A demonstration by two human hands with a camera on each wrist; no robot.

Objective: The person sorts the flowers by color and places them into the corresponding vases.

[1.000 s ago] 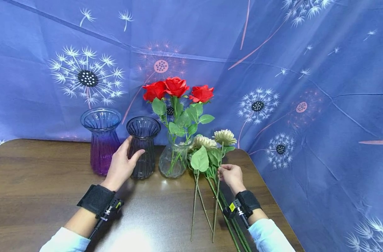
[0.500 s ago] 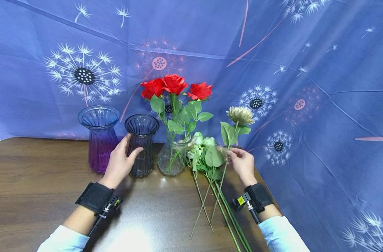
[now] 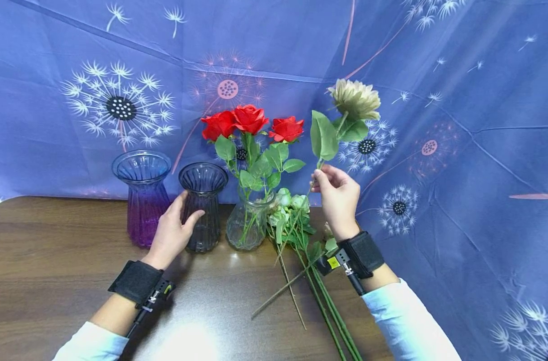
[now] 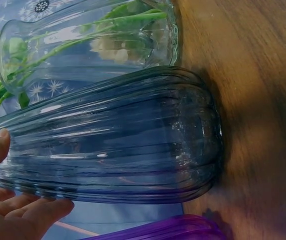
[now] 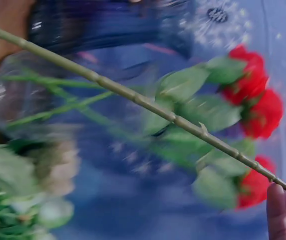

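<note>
My right hand (image 3: 340, 200) pinches the stem of a cream artificial chrysanthemum (image 3: 356, 99) and holds it up, blossom on top, to the right of the roses. In the right wrist view the knobbly brown stem (image 5: 143, 99) slants from the fingertips down to the upper left. My left hand (image 3: 173, 234) rests at the left side of a dark grey ribbed glass vase (image 3: 203, 220). Its thumb and fingers lie on either side of that vase's upper part in the left wrist view. The vase stands upright on the table, nothing inside it.
A blue-purple glass vase (image 3: 147, 210) stands left of the grey one. On the right is a clear glass vase (image 3: 244, 228) with three red roses (image 3: 250, 120). Pale green and cream flowers (image 3: 292, 213) lie beside it on the wooden table (image 3: 66, 281), stems toward the front. A patterned blue cloth (image 3: 274, 40) hangs behind.
My right hand has drawn the chrysanthemum out of the lying flowers and raised it, its stem lifting too. The left hand has stayed at the grey vase.
</note>
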